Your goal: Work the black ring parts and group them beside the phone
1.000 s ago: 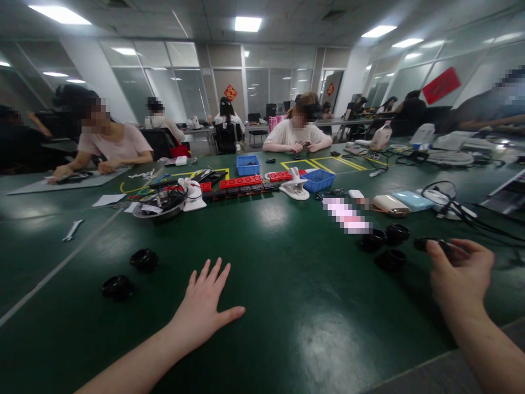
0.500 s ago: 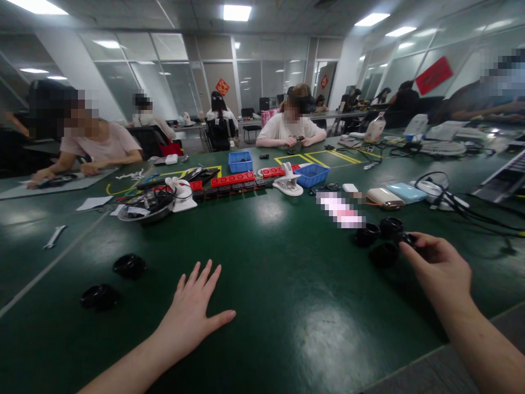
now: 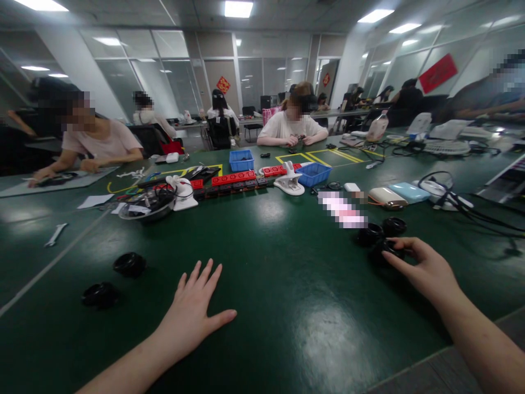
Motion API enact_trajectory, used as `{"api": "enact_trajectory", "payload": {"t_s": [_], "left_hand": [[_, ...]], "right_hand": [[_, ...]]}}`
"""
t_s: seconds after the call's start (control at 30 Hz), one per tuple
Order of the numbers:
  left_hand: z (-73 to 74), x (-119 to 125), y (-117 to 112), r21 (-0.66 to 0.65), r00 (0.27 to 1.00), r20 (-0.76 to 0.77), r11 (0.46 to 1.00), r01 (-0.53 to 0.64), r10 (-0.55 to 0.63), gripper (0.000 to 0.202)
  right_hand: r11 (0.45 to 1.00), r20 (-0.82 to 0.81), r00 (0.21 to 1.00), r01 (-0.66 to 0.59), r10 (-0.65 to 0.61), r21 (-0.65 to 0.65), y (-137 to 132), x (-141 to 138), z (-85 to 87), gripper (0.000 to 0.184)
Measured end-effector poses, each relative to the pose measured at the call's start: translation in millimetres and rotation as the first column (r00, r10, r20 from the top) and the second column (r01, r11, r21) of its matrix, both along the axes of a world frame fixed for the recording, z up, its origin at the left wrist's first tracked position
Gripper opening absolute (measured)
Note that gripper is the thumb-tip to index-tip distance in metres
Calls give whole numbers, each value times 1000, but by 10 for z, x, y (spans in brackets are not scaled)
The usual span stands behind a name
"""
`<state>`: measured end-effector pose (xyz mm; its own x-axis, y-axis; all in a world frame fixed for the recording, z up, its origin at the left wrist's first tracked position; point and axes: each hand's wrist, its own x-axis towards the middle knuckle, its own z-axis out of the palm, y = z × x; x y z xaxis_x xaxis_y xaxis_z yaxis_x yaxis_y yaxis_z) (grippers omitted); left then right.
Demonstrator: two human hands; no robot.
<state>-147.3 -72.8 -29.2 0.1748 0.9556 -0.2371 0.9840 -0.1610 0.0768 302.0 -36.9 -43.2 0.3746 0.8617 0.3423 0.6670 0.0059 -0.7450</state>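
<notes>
My left hand [image 3: 194, 306] lies palm down on the green table [image 3: 262, 284], fingers spread, holding nothing. Left of it are two glossy black round parts, a farther one [image 3: 129, 265] and a nearer one [image 3: 99, 295], whose exact kind I cannot make out. My right hand [image 3: 424, 268] has its thumb and fingers closed on a similar black round part [image 3: 382, 253] at the right. Touching or close behind it stand another black round part [image 3: 369, 235] and one more black round part [image 3: 394, 225]. My fingers hide some of the held part's right side.
Beyond the hands are a metal bowl of cables [image 3: 147, 212], white clamps [image 3: 289, 183], red and black strips [image 3: 233, 179], and blue bins [image 3: 314, 174]. A wrench [image 3: 56, 234] lies left. Power banks [image 3: 388, 197] and cables are at right. Co-workers sit around the table.
My right hand has moved left and slightly nearer, from a black piece at the cluster's right side to the near part. My left hand has stayed in place.
</notes>
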Motion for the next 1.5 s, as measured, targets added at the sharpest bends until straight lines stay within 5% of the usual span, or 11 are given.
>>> {"api": "enact_trajectory", "payload": {"t_s": [0.77,1.03,1.1,1.2,1.33,1.4,1.5], "left_hand": [[-13,-21,-41,79,998,54,997,14,-18,92],[-11,-16,-38,75,997,80,997,6,-12,93],[-5,-14,-42,76,996,88,997,7,-14,92],[6,-15,-50,81,994,103,997,10,-18,93],[16,-9,-63,104,994,110,994,15,-26,93],[23,2,-72,120,994,108,993,21,-34,92],[37,18,-82,133,993,105,991,30,-44,87]], "right_hand": [[1000,98,995,4,-7,26,3,-64,-5,46],[937,210,969,54,-133,345,-105,-165,122,35],[913,278,958,-45,-76,406,-148,-386,200,29],[860,437,877,-373,202,350,-190,-963,305,16],[659,562,615,-736,553,157,-150,-1977,427,12],[568,569,504,-819,650,75,-64,-2478,489,16],[502,539,414,-864,733,-19,158,-3160,557,26]]}}
